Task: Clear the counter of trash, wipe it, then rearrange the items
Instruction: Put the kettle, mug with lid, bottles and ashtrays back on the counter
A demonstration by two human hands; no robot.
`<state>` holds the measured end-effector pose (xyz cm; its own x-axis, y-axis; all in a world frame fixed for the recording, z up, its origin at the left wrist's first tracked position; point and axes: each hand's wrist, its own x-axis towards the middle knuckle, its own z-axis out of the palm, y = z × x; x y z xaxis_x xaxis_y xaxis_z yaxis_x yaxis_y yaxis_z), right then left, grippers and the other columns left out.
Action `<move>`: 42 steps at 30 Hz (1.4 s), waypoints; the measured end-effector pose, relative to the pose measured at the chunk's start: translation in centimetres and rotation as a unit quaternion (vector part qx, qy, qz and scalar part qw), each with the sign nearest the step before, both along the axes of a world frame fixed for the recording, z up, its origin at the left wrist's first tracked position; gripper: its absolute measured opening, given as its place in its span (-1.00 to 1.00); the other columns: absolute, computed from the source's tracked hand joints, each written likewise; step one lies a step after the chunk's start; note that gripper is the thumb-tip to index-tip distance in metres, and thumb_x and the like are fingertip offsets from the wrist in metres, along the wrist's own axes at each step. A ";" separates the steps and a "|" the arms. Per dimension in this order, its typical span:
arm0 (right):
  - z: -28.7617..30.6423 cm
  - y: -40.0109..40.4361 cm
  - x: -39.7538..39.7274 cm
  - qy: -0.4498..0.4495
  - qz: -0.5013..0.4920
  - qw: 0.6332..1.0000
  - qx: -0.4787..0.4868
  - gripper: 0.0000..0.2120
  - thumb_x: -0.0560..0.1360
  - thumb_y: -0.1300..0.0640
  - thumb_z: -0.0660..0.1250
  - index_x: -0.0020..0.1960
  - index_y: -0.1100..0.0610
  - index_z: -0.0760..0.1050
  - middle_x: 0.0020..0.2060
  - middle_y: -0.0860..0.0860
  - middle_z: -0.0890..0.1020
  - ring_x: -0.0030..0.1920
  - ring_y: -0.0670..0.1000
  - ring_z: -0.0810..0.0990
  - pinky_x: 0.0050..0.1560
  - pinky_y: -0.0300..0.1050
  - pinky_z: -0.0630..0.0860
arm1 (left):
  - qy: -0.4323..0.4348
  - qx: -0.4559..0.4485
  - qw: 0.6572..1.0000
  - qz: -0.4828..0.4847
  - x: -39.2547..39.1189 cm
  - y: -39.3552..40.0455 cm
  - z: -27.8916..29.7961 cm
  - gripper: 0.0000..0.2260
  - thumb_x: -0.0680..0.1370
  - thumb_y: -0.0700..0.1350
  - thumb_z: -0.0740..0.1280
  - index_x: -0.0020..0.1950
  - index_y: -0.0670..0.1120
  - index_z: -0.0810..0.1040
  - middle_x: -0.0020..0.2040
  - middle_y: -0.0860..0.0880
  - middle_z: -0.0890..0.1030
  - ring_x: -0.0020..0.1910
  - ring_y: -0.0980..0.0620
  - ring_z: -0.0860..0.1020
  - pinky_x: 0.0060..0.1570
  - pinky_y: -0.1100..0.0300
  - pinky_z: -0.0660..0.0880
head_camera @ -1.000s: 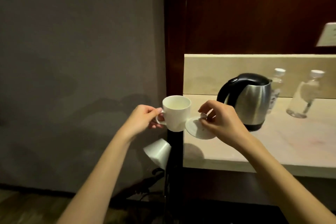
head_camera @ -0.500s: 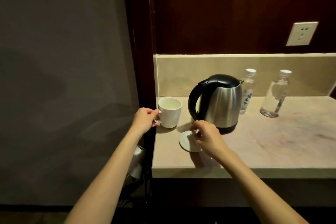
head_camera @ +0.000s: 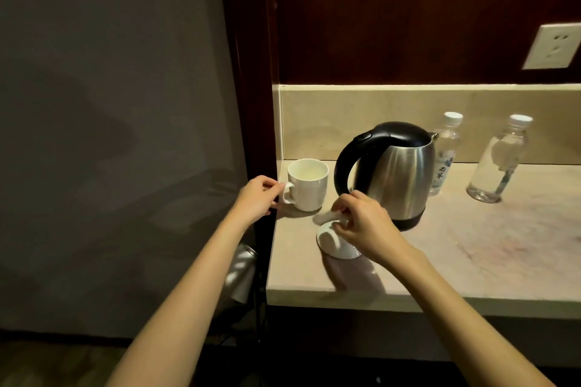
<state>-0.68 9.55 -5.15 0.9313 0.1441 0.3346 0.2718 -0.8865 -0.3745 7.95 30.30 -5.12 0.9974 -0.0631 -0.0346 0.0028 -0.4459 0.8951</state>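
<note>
The left hand [head_camera: 257, 198] curls its fingers round the handle of an upright white ceramic mug [head_camera: 308, 184] standing at the left back corner of the beige stone counter [head_camera: 471, 254]. The right hand [head_camera: 361, 223] pinches the handle of a 2nd white mug [head_camera: 333, 242], upside down just in front of the steel kettle with black handle [head_camera: 393, 173]. Half a second ago that mug showed only its round base; now it sits tilted nearer the edge. 2 clear plastic bottles [head_camera: 493, 160] stand behind, beneath a white wall socket [head_camera: 553, 47] on dark wood panelling.
</note>
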 end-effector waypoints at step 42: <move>-33.1 39.1 -6.4 0.361 0.202 0.906 -0.090 -0.66 0.47 0.04 0.39 0.19 0.11 0.43 0.10 0.04 0.53 0.02 0.08 0.58 -0.03 0.00 0.57 | 0.269 0.252 0.928 0.062 -21.4 39.0 -33.0 -0.79 0.48 -0.07 0.43 0.08 -0.03 0.55 0.02 0.05 0.61 -0.02 0.04 0.60 0.05 0.01 0.56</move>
<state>-7.11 48.67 -38.26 0.7564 0.5142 -0.4043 0.3297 -0.8336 -0.4433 -13.50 69.28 -38.11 0.8257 0.2110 -0.5232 0.4686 -0.7729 0.4278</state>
